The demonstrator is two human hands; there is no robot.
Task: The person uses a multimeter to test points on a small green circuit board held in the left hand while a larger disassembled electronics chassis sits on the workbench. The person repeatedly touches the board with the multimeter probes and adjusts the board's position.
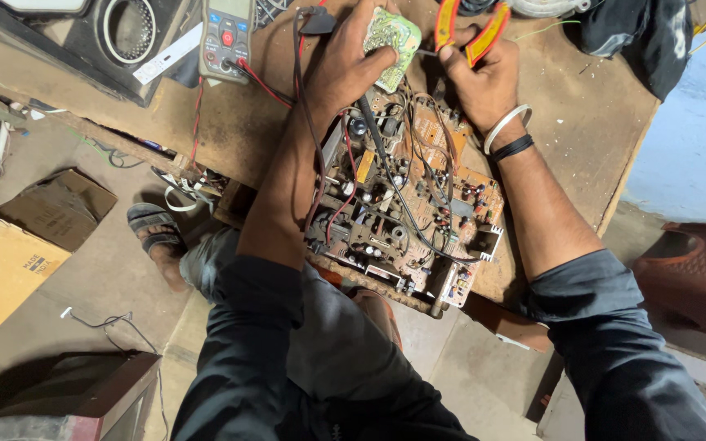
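My left hand [345, 61] grips a small pale green circuit board [394, 41] and holds it up over the workbench. My right hand [484, 77] is closed on the red and yellow handles of a pair of pliers [471, 28], whose tip points at the small board's right edge. Under both hands a large brown circuit board [418, 212], crowded with components and wires, lies on the wooden bench [574, 106]. A bangle and a dark band sit on my right wrist.
A grey multimeter [226, 37] with red and black leads lies at the bench's far left, beside a black speaker box [116, 37]. Dark cloth [639, 37] lies at the far right. Cardboard boxes [18, 245] and loose wire are on the floor left; my sandalled foot [157, 237] shows below.
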